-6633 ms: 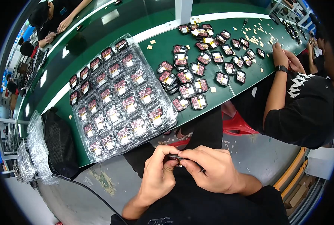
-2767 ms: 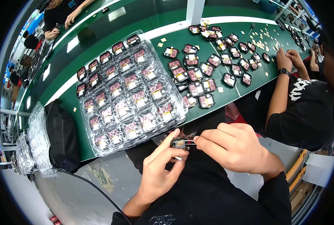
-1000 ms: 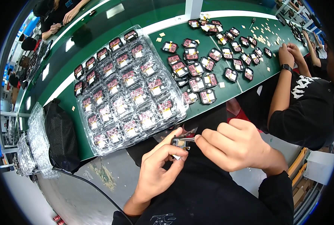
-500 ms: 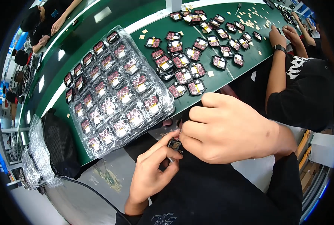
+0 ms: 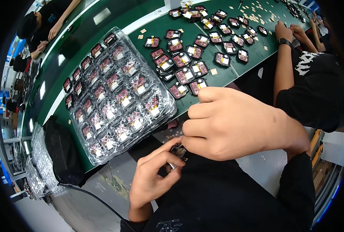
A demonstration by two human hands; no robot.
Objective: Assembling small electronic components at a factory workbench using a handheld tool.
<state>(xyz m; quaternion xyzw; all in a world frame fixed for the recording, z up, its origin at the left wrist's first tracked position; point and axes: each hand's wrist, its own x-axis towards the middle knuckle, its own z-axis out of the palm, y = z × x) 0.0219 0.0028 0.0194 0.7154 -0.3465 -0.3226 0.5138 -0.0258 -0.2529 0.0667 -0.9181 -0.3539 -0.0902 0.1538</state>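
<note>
My left hand (image 5: 152, 178) pinches a small dark electronic housing (image 5: 178, 152) between thumb and fingers, close in front of my body. A short silvery cylindrical part (image 5: 173, 166) shows by the left thumb. My right hand (image 5: 233, 125) is curled closed against the housing's upper right side. Its back faces up and hides the fingertips, so whatever they grip cannot be seen. Ahead on the green table, a clear plastic tray (image 5: 172, 103) carries rows of small black cases with red boards and white labels. Similar open cases (image 5: 185, 75) lie loose to its right.
A black mesh bag (image 5: 63, 154) and silvery bubble wrap (image 5: 38, 158) lie at the left table end. A black cable (image 5: 92, 194) runs from there toward me. Small tan squares (image 5: 253, 15) are scattered at the far right. Co-workers' arms (image 5: 284, 67) are at right and far left.
Both hands have shifted slightly left, still together at the housing. The whole view has moved a little; the tray and loose cases appear unchanged.
</note>
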